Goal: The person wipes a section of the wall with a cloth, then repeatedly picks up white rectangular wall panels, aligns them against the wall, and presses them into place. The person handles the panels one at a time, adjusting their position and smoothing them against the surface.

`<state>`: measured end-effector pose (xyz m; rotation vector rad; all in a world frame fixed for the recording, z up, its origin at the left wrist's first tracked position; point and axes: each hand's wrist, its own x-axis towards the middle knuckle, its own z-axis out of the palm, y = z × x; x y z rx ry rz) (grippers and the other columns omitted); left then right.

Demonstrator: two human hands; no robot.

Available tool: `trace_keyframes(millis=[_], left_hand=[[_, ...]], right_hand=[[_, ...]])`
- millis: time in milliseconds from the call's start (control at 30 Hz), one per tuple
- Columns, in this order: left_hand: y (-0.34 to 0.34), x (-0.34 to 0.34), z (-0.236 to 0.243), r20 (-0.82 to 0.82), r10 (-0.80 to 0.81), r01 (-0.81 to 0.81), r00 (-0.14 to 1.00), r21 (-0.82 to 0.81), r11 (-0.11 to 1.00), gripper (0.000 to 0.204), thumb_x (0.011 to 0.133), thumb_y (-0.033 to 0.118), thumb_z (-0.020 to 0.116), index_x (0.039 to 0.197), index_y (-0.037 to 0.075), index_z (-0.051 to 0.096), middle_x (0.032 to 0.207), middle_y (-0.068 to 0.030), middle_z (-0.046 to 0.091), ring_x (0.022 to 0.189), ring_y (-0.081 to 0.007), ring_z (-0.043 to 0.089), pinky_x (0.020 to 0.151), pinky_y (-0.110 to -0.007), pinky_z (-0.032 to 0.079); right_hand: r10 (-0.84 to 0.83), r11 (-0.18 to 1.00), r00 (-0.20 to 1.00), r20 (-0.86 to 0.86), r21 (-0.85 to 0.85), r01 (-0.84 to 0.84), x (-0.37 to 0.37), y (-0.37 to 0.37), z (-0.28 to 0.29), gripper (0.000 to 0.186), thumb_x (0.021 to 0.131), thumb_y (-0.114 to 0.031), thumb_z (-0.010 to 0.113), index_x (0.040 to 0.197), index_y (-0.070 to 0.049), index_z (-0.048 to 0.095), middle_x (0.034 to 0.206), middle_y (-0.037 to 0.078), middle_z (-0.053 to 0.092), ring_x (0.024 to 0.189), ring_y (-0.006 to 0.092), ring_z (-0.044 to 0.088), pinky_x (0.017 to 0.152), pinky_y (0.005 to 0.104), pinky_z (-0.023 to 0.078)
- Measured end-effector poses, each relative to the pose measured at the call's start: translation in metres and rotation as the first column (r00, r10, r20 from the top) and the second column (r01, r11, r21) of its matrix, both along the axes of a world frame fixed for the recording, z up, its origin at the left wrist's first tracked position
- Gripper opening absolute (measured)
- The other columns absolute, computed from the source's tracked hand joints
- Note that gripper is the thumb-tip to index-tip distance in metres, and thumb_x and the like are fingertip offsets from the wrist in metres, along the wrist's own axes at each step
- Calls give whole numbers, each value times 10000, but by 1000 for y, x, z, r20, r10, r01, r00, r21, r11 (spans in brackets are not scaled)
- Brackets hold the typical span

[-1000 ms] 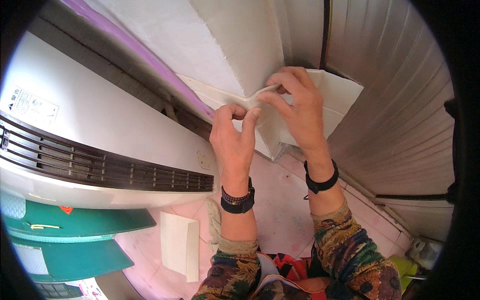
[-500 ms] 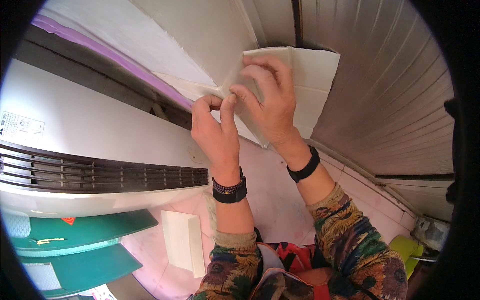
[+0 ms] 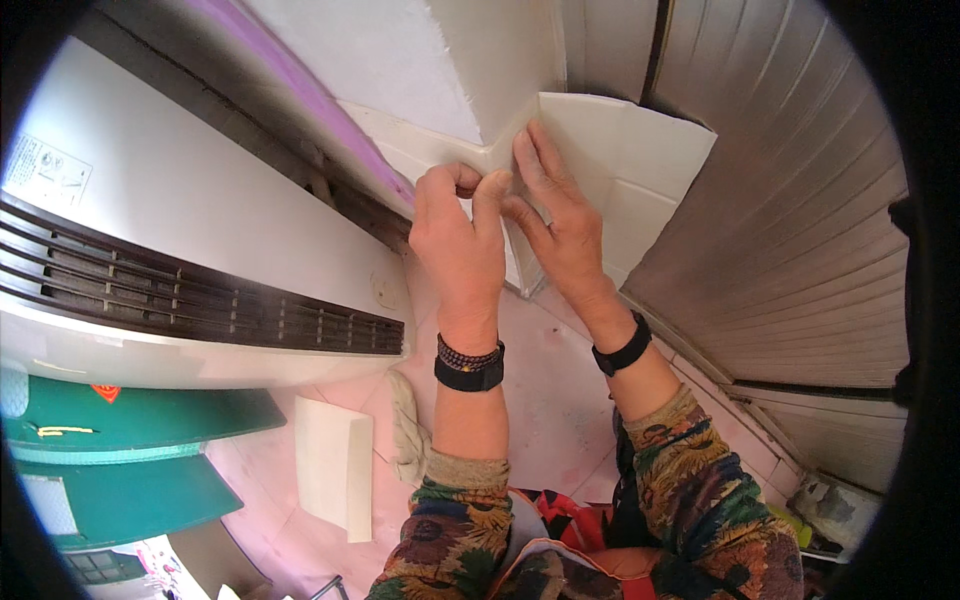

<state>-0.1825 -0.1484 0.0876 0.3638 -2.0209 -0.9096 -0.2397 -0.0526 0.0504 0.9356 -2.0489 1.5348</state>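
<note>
A folded white panel (image 3: 641,160) sits in the corner where the pale wall (image 3: 505,70) meets a ribbed metal shutter, spreading to both sides of a crease. My left hand (image 3: 462,245) is closed at the panel's left part, thumb and curled fingers gripping near the wall's projecting edge; the exact grip is partly hidden. Beside it, my right hand (image 3: 572,235) lies against the panel with fingers stretched upward and pressed near the crease. Its thumb stands apart, toward my left hand. Both wrists wear black bands.
A white appliance (image 3: 200,200) with a dark slatted vent stands close on the left. The brownish metal shutter (image 3: 790,230) rises on the right. On the pink tiled floor (image 3: 560,400) lie another white panel piece (image 3: 330,460) and a grey cloth (image 3: 408,430). Green chairs (image 3: 140,500) stand lower left.
The view has shifted, so the scene sits differently. My right hand's fingers have straightened from a curl and now lie against the panel. My left hand stays closed near the wall edge.
</note>
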Motion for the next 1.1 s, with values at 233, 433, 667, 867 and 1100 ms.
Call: trace_keyframes(millis=[233, 433, 667, 867, 1100], left_hand=[[1, 4, 2, -8, 6, -6, 1000, -20, 1000, 242, 848, 169, 768, 931, -10, 628, 860, -113, 670, 799, -235, 633, 769, -337, 504], [-7, 5, -11, -38, -48, 46, 998, -41, 998, 196, 880, 143, 727, 955, -12, 634, 857, -99, 678, 808, -213, 640, 787, -316, 505], [-2, 14, -140, -73, 115, -68, 991, 464, 883, 220, 934, 196, 686, 960, -17, 634, 868, -68, 639, 806, -167, 588, 779, -304, 496], [71, 58, -283, 292, 102, -303, 951, 810, 503, 211, 911, 123, 689, 1096, 27, 661, 914, -23, 636, 827, -119, 575, 745, -272, 478], [115, 22, -330, -41, 311, 59, 950, 997, -50, 344, 892, -6, 654, 1227, 51, 601, 996, -19, 612, 885, -96, 544, 796, -253, 445]], right_hand=[[14, 1000, 1000, -2, 21, -14, -5, 6, 0, 638, 833, -108, 755, 1433, -149, 542, 1515, 115, 472, 1347, 306, 507, 1048, 373, 485], [-20, 1000, 1000, -21, -16, 20, -10, 2, -5, 625, 832, -145, 767, 1422, -171, 561, 1490, 109, 501, 1302, 272, 559, 1025, 342, 496], [10, 997, 998, -63, -73, -14, -15, 0, -12, 610, 820, -188, 799, 1394, -157, 593, 1496, 115, 493, 1320, 221, 550, 1042, 314, 475], [29, 996, 999, -46, -85, -33, -20, -2, -19, 629, 820, -206, 816, 1396, -118, 580, 1502, 144, 482, 1335, 215, 532, 1077, 315, 442], [65, 991, 998, 4, -119, -64, -18, 1, -18, 608, 852, -202, 806, 1393, -63, 567, 1528, 185, 434, 1348, 195, 496, 1073, 323, 447]])
